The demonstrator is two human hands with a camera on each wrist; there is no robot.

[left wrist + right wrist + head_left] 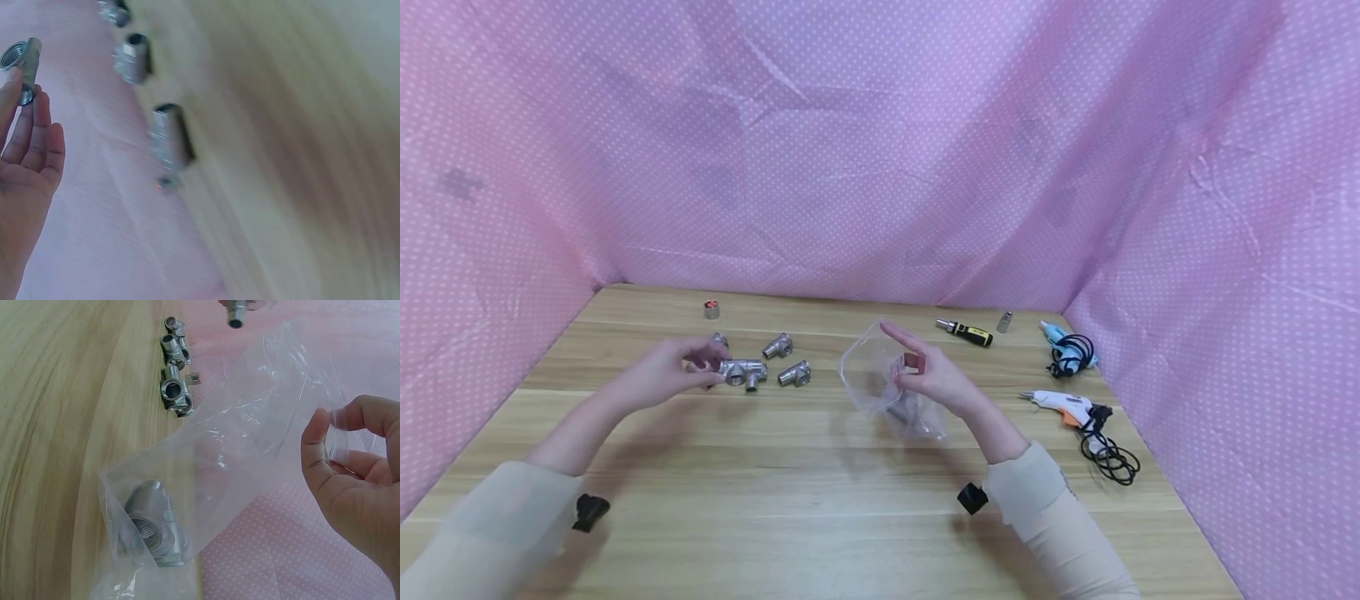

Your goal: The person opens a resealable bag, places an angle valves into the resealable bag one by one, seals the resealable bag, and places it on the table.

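Bagging step: left hand (673, 372) gripping tee fitting (741, 372) mid-left, right hand (925, 375) pinching bag (250, 456) open; next, likely carrying fitting into mouth.

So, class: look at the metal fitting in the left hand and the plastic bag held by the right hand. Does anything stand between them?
Nothing visible does. The left hand holds a tee fitting above the table; the right hand pinches the bag at its rim. Two loose fittings lie on the table behind that gap, not in it.
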